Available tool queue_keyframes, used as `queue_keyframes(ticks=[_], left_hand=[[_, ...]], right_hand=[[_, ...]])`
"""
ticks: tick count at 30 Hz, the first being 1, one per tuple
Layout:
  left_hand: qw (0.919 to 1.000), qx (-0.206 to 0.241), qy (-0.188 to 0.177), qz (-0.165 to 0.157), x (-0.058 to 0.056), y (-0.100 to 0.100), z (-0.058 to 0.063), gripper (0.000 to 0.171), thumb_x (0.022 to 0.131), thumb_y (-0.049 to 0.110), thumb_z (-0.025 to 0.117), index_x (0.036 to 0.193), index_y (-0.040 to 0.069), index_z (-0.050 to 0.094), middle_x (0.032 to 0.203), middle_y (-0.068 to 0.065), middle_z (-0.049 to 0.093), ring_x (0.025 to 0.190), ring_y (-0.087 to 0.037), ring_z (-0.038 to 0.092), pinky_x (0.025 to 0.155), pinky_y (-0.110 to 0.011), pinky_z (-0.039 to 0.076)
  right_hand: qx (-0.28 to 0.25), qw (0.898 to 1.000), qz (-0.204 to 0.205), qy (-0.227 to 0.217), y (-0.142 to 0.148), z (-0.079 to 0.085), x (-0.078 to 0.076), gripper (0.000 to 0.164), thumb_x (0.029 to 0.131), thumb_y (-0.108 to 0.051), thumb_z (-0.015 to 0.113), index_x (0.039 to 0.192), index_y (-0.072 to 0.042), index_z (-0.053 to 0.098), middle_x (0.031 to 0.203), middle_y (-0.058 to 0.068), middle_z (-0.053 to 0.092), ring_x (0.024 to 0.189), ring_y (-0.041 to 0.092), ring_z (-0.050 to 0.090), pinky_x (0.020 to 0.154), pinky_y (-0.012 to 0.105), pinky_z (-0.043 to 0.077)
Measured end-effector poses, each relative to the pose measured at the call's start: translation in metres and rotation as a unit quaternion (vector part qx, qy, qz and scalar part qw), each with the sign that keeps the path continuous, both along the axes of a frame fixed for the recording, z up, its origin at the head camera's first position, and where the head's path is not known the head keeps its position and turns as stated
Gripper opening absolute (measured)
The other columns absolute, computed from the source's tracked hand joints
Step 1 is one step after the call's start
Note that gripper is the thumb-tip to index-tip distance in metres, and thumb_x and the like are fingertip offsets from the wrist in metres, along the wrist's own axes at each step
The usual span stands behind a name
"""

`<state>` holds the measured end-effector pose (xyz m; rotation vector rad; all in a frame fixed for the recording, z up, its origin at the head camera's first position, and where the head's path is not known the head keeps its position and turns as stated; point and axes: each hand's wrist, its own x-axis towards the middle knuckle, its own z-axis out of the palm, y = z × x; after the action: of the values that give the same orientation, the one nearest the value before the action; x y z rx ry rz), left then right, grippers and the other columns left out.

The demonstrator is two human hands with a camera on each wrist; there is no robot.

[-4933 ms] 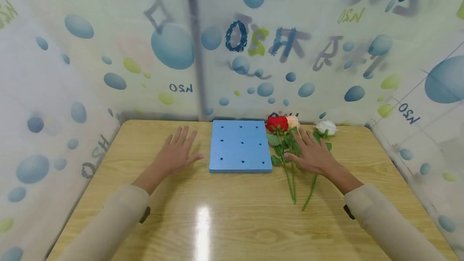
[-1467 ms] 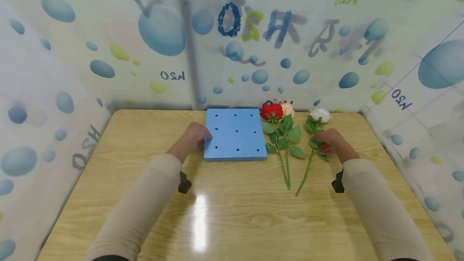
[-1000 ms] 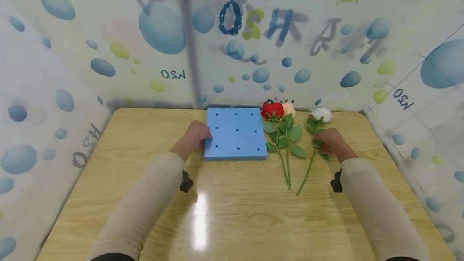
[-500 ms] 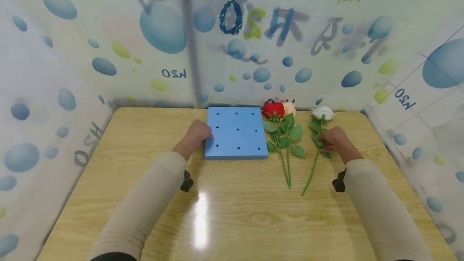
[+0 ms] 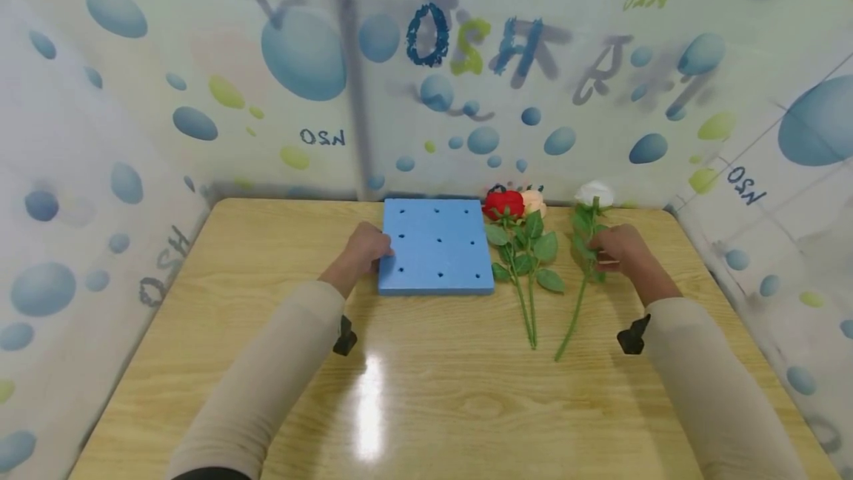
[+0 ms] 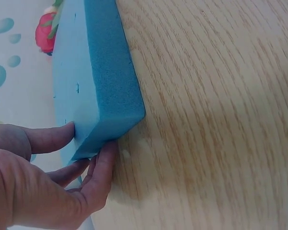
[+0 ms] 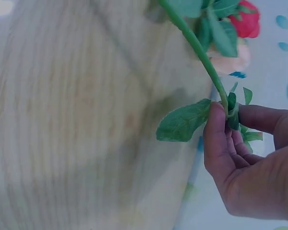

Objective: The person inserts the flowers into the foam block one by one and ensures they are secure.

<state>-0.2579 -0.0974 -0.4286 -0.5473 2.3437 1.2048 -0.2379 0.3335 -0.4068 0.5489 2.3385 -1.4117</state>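
In the head view a square blue foam block [image 5: 436, 258] with several small holes in its top lies toward the table's far side. My left hand [image 5: 363, 244] grips its left edge; the left wrist view shows the thumb [image 6: 55, 138] on top and the other fingers against the side. To the right, my right hand [image 5: 623, 252] pinches the leafy stem of a white artificial rose [image 5: 594, 193]. In the right wrist view the green stem [image 7: 199, 48] runs between thumb and fingers; the bloom is not visible there.
A red rose [image 5: 504, 204] and a peach rose [image 5: 534, 202] lie side by side, just right of the foam block. The wooden table [image 5: 466, 398] meets a patterned backdrop [image 5: 300, 154] behind the block, with more of it on both sides.
Both hands were spread flat earlier; since then the left has gripped the block's edge and the right the white rose's stem. The white bloom has risen slightly, its stem tilting upward.
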Motion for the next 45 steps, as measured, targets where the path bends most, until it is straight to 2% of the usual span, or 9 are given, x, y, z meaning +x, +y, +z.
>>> queue_keyframes(ticks=[4, 7, 12, 17, 25, 27, 33, 38, 45], left_hand=[[1.0, 0.006, 0.001, 0.002, 0.001, -0.001, 0.0, 0.042, 0.095, 0.004, 0.051, 0.136, -0.005, 0.047, 0.119, -0.016, 0.053, 0.094, -0.025, 0.053, 0.078, -0.033, 0.054], [1.0, 0.008, 0.006, 0.0, 0.002, -0.001, -0.001, 0.045, 0.095, 0.005, 0.051, 0.139, -0.003, 0.044, 0.124, -0.016, 0.053, 0.095, -0.025, 0.053, 0.079, -0.034, 0.054], [0.9999, 0.011, 0.011, 0.001, 0.003, 0.0, -0.001, 0.048, 0.095, 0.004, 0.052, 0.142, -0.001, 0.044, 0.12, -0.015, 0.053, 0.087, -0.023, 0.051, 0.072, -0.032, 0.052], [0.9997, 0.011, 0.021, 0.001, 0.004, 0.001, -0.002, 0.046, 0.094, 0.004, 0.053, 0.139, 0.0, 0.048, 0.109, -0.012, 0.054, 0.077, -0.021, 0.049, 0.063, -0.029, 0.047], [0.9998, 0.012, 0.013, 0.007, 0.001, 0.002, -0.001, 0.046, 0.094, 0.004, 0.054, 0.139, -0.001, 0.048, 0.119, -0.014, 0.055, 0.088, -0.023, 0.054, 0.064, -0.027, 0.049], [0.9998, 0.015, 0.012, 0.009, 0.0, 0.002, 0.0, 0.046, 0.093, 0.004, 0.054, 0.138, -0.001, 0.048, 0.12, -0.014, 0.055, 0.09, -0.024, 0.054, 0.065, -0.027, 0.049], [0.9997, 0.017, 0.017, 0.004, -0.002, 0.001, -0.001, 0.041, 0.093, 0.003, 0.056, 0.133, -0.003, 0.052, 0.117, -0.015, 0.056, 0.09, -0.024, 0.054, 0.067, -0.028, 0.051], [0.9997, 0.017, 0.018, 0.003, -0.003, -0.001, -0.004, 0.04, 0.094, 0.003, 0.054, 0.133, -0.003, 0.051, 0.12, -0.016, 0.056, 0.093, -0.024, 0.054, 0.074, -0.03, 0.053], [0.9996, 0.021, 0.017, 0.006, 0.0, -0.001, -0.003, 0.045, 0.094, 0.003, 0.054, 0.138, -0.003, 0.048, 0.126, -0.017, 0.055, 0.096, -0.025, 0.054, 0.076, -0.031, 0.054]], right_hand=[[-0.014, 0.999, 0.018, 0.023, -0.005, 0.009, 0.002, 0.026, 0.095, -0.012, 0.056, 0.115, 0.004, 0.052, 0.093, 0.003, 0.053, 0.075, 0.011, 0.057, 0.073, 0.029, 0.059], [-0.015, 0.999, 0.031, 0.034, -0.011, 0.016, 0.004, 0.032, 0.097, -0.014, 0.056, 0.122, 0.004, 0.047, 0.097, 0.004, 0.05, 0.077, 0.01, 0.055, 0.073, 0.029, 0.059], [0.007, 0.998, 0.052, 0.046, -0.02, 0.025, 0.007, 0.046, 0.099, -0.017, 0.054, 0.135, 0.007, 0.039, 0.109, 0.009, 0.047, 0.084, 0.014, 0.053, 0.077, 0.031, 0.059], [0.029, 0.994, 0.076, 0.072, -0.028, 0.035, 0.008, 0.045, 0.099, -0.018, 0.053, 0.133, 0.008, 0.039, 0.112, 0.014, 0.046, 0.089, 0.018, 0.052, 0.075, 0.032, 0.059], [0.017, 0.99, 0.097, 0.1, -0.042, 0.047, 0.008, 0.054, 0.101, -0.02, 0.049, 0.142, 0.009, 0.031, 0.131, 0.022, 0.043, 0.11, 0.03, 0.051, 0.076, 0.031, 0.059], [0.017, 0.989, 0.101, 0.111, -0.046, 0.049, 0.007, 0.052, 0.101, -0.019, 0.049, 0.141, 0.009, 0.032, 0.13, 0.022, 0.044, 0.109, 0.027, 0.053, 0.076, 0.032, 0.059], [0.028, 0.983, 0.115, 0.137, -0.056, 0.054, 0.007, 0.046, 0.101, -0.017, 0.051, 0.136, 0.009, 0.037, 0.119, 0.016, 0.049, 0.091, 0.011, 0.055, 0.076, 0.035, 0.06], [0.032, 0.979, 0.13, 0.156, -0.065, 0.058, 0.005, 0.043, 0.101, -0.017, 0.052, 0.133, 0.008, 0.039, 0.116, 0.016, 0.05, 0.095, 0.017, 0.056, 0.079, 0.039, 0.059], [0.032, 0.974, 0.136, 0.177, -0.077, 0.066, 0.002, 0.042, 0.099, -0.019, 0.055, 0.128, 0.007, 0.041, 0.115, 0.015, 0.049, 0.094, 0.021, 0.055, 0.076, 0.036, 0.06]])
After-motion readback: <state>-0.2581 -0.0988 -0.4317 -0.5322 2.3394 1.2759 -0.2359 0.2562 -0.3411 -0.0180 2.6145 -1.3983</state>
